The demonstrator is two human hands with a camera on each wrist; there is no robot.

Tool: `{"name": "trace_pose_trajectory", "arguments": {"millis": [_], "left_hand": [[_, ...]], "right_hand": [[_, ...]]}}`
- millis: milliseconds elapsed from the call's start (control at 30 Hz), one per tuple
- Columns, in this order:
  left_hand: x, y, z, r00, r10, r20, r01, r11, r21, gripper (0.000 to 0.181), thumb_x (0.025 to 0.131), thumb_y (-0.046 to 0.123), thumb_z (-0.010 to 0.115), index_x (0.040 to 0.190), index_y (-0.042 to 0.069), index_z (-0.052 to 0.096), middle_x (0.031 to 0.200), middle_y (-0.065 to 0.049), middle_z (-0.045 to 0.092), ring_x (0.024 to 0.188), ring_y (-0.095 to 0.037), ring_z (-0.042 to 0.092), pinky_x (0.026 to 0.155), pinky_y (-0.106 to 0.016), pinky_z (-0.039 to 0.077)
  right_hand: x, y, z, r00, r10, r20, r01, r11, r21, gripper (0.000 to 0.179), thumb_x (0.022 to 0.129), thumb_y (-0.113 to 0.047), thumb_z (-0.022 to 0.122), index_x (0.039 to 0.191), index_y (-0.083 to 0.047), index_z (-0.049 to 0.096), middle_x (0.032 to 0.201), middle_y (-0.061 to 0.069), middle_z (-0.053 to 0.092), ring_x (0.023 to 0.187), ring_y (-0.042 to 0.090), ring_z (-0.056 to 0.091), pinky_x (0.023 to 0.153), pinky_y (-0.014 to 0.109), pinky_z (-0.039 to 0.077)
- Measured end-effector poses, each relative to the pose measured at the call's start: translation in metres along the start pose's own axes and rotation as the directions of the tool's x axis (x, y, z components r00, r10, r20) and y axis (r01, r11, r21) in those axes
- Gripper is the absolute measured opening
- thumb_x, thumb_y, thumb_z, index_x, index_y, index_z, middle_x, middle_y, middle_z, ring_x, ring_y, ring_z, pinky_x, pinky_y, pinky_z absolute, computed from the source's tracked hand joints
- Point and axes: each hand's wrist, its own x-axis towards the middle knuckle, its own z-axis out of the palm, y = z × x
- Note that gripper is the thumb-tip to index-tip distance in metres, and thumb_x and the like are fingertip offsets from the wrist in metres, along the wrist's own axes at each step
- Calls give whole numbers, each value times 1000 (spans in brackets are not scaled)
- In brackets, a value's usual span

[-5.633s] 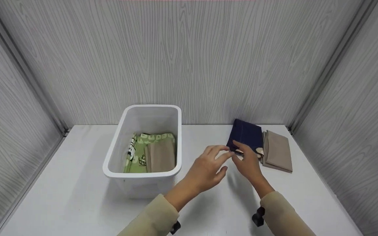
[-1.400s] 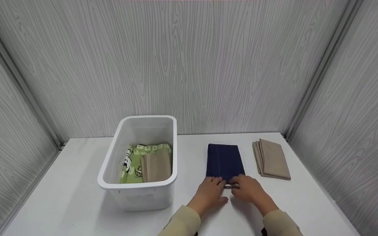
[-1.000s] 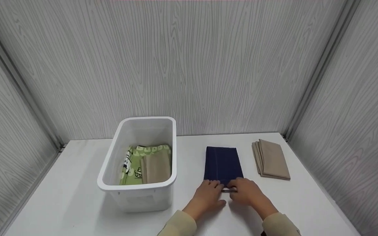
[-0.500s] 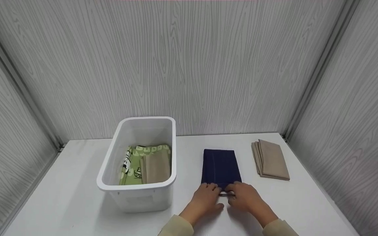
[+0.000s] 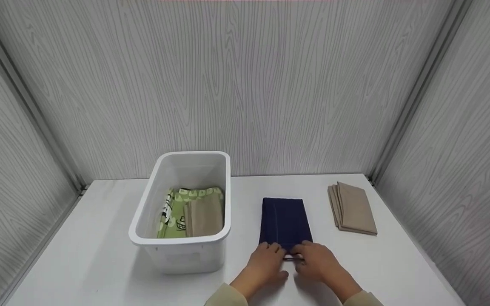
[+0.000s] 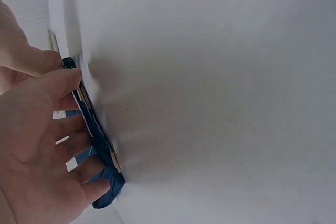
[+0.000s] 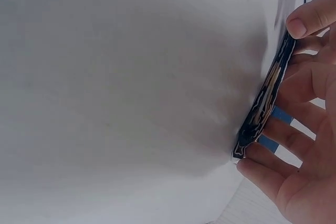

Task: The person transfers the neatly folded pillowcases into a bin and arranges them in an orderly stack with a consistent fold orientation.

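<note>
A folded navy cloth (image 5: 285, 221) lies flat on the white table, right of the white bin. My left hand (image 5: 266, 263) rests its fingertips on the left part of the cloth's near edge, thumb held out over the table. On the right part of that edge lie the fingers of my right hand (image 5: 316, 261). Both wrist views show the stacked layers of the navy cloth (image 6: 94, 124) end-on, dark with tan streaks between. Fingers of the left hand (image 6: 42, 145) spread along its top. The right hand (image 7: 304, 108) lies likewise, thumb close to the folded edge.
The white plastic bin (image 5: 185, 241) on the left holds a green printed cloth (image 5: 172, 227) and a folded tan cloth (image 5: 206, 216). Another folded tan cloth (image 5: 355, 208) lies at the right. Grey wood-grain panels (image 5: 245, 85) wall the table (image 5: 79, 255) at back and sides.
Earlier the navy cloth lay at the back right, against the tan one. It now lies apart, further left and nearer. Over the last second both hands have slid it slightly toward the body.
</note>
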Motion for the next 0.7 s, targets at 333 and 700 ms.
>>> {"name": "trace_pose_trajectory", "arguments": {"millis": [333,700], "left_hand": [[-10,2,-1,999,-15,-33,15,1000,-9,61,87,55,67,129,11,63,127,-4,64,116,-19,58,100,-32,44],[-5,-11,2,984,-99,-146,30,910,-413,47,94,51,60,123,16,69,121,-3,63,109,-24,55,92,-38,50]], "right_hand": [[-5,-1,4,998,-50,-49,50,999,12,30,72,-13,70,102,-15,73,89,0,61,76,24,60,64,43,49],[-8,13,-2,941,299,-157,-181,839,514,28,90,-13,67,118,-15,71,122,7,65,113,30,63,95,51,51]]}}
